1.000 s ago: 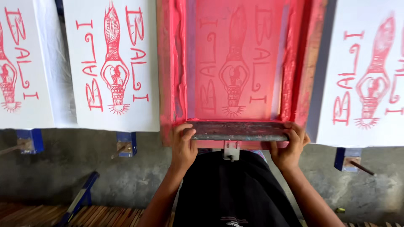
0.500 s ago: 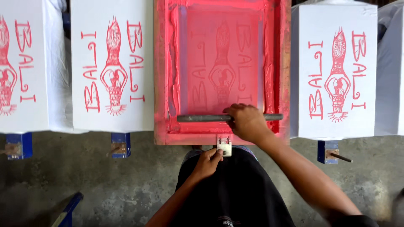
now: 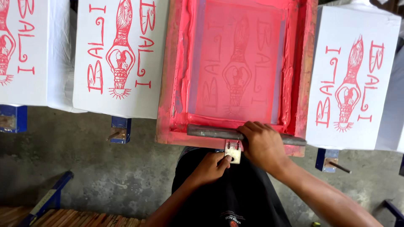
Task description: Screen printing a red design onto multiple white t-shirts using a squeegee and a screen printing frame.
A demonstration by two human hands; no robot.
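A wooden screen-printing frame coated in red ink lies in front of me, with a faint figure design in its mesh. A long grey squeegee rests across the frame's near edge. My right hand grips the squeegee near its middle. My left hand pinches a small metal bracket that hangs under the frame's near edge.
White shirts printed with a red figure and letters lie on boards at the far left, left and right of the frame. Blue metal brackets stick out beneath the boards. Below is grey concrete floor and wooden slats.
A second ago both hands held the squeegee ends. The left hand has since dropped to the metal bracket under the frame, and the right hand moved to the squeegee's middle.
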